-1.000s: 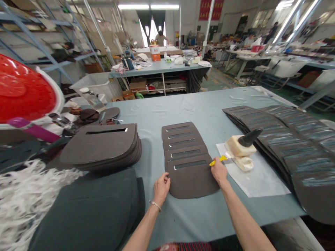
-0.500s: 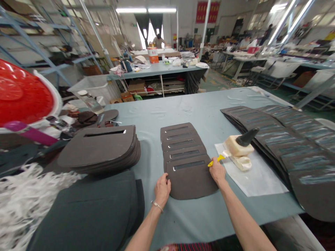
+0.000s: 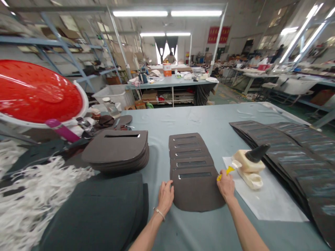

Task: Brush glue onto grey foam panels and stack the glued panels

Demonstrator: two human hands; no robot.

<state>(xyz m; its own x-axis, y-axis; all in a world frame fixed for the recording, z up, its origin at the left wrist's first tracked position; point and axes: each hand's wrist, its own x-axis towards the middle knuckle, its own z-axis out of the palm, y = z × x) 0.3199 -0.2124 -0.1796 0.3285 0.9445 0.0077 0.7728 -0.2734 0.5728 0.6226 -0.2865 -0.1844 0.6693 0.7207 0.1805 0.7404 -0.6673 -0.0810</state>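
Observation:
A row of overlapping dark brown slotted pieces [image 3: 191, 157] lies on the grey-blue table [image 3: 209, 118] in front of me. My left hand [image 3: 165, 196] rests with curled fingers on the left edge of the nearest brown piece [image 3: 197, 190]. My right hand [image 3: 226, 184] sits at that piece's right edge, closed on a yellow-handled tool [image 3: 223, 172]. Just right of it a cream glue bottle with a dark nozzle [image 3: 250, 161] lies on a white sheet [image 3: 272, 198].
A stack of brown slotted pieces [image 3: 117, 150] stands to the left, dark grey sheets [image 3: 96, 212] nearer me. Fanned rows of brown pieces [image 3: 293, 153] cover the right side. A red basin [image 3: 39, 92] and white shredded strips [image 3: 31, 195] are at far left. People work at distant tables.
The view has tilted up and shifted, so everything sits lower and to the right in frame. Both hands stay at the edges of the nearest brown piece.

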